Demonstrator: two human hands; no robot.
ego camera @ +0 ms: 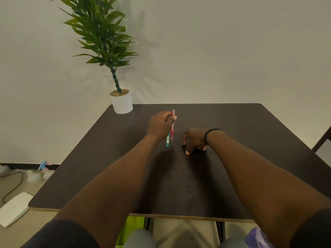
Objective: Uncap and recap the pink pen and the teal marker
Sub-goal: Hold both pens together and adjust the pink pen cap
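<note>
My left hand (160,125) is closed around the pink pen (172,126), which points away from me with its capped darker end near me. The teal marker (168,140) lies on the dark table (250,140) just under and beside the pen, partly hidden by my left hand; whether that hand also grips it I cannot tell. My right hand (194,140) rests on the table a little to the right of both, fingers curled down with fingertips touching the surface, holding nothing. A black band circles the right wrist.
A potted plant in a white pot (122,102) stands at the table's far left corner against the wall. A white box (13,208) and a cable lie on the floor to the left. A chair edge (322,140) shows at right.
</note>
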